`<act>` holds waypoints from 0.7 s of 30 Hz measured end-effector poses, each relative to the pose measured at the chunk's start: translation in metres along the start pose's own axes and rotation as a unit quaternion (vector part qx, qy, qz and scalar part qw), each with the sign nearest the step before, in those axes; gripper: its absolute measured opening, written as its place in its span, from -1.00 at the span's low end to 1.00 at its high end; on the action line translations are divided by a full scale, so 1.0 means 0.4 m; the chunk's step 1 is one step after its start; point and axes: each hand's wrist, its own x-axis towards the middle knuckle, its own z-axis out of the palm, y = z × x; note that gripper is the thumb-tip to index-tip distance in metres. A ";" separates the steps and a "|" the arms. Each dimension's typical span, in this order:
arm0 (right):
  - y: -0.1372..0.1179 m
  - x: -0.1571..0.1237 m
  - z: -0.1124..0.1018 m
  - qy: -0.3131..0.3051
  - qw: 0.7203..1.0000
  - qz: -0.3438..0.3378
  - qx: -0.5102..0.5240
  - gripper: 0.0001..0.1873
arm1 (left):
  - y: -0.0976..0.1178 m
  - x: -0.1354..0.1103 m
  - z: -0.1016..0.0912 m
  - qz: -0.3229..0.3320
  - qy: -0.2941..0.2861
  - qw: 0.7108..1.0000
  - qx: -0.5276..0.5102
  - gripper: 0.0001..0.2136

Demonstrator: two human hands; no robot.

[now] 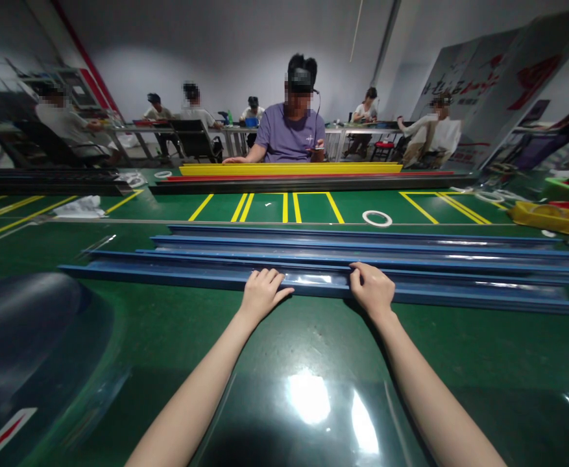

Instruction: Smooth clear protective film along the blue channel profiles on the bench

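Several long blue plastic channels (206,268) lie side by side across the table in front of me. My left hand (263,295) rests on the nearest one, fingers laid over its near edge and thumb stretched out to the right along it. Further right, my right hand (375,290) is closed on the same channel, its index finger and thumb curled at the inner side; the other fingertips are hidden. Between my hands, light reflects off shiny film inside the channel.
Beyond lie a yellow channel (289,170) and dark channels (284,185), with a person (287,133) seated behind them. A white tape ring (377,218) sits on the green table (167,324). A yellow bin (547,217) stands right; a dark curved sheet (26,337) is near left.
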 end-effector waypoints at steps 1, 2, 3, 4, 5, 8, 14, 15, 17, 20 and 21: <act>0.001 0.000 0.000 -0.001 1.000 -0.002 -0.001 -0.71 | 0.000 0.000 0.000 0.000 -0.001 1.000 0.001 -0.63; 0.001 0.000 0.000 -0.002 1.000 -0.008 -0.003 -0.71 | 0.000 0.000 0.000 0.000 -0.001 1.000 0.001 -0.63; 0.000 0.001 -0.001 -0.007 1.000 -0.019 -0.008 -0.71 | 0.000 0.000 0.000 0.000 -0.001 1.000 0.001 -0.63; -0.003 0.003 -0.003 -0.017 0.999 -0.033 -0.017 -0.71 | 0.000 0.000 0.000 0.000 0.000 1.000 0.001 -0.62; -0.009 0.006 -0.005 -0.030 0.998 -0.048 -0.030 -0.72 | 0.000 0.000 0.001 -0.001 0.001 1.000 0.002 -0.62; -0.035 0.018 -0.015 -0.074 0.991 -0.078 -0.077 -0.74 | 0.001 0.000 0.003 0.001 0.003 1.000 0.008 -0.62; -0.098 0.031 -0.026 -0.108 0.981 -0.158 -0.004 -0.76 | 0.001 0.001 0.003 0.004 -0.001 1.000 0.016 -0.62; -0.108 0.030 -0.026 -0.129 0.976 -0.175 0.010 -0.75 | 0.002 0.001 0.003 0.004 -0.003 1.000 0.017 -0.62; -0.124 0.027 -0.025 -0.178 0.962 -0.204 0.032 -0.71 | 0.002 0.001 0.002 0.004 -0.004 1.000 0.017 -0.62; -0.141 0.025 -0.025 -0.233 0.947 -0.216 0.043 -0.67 | 0.003 0.002 0.001 0.001 -0.004 1.000 0.011 -0.63; -0.144 0.026 -0.025 -0.244 0.945 -0.211 0.042 -0.67 | 0.003 0.002 0.002 0.001 -0.004 1.000 0.009 -0.63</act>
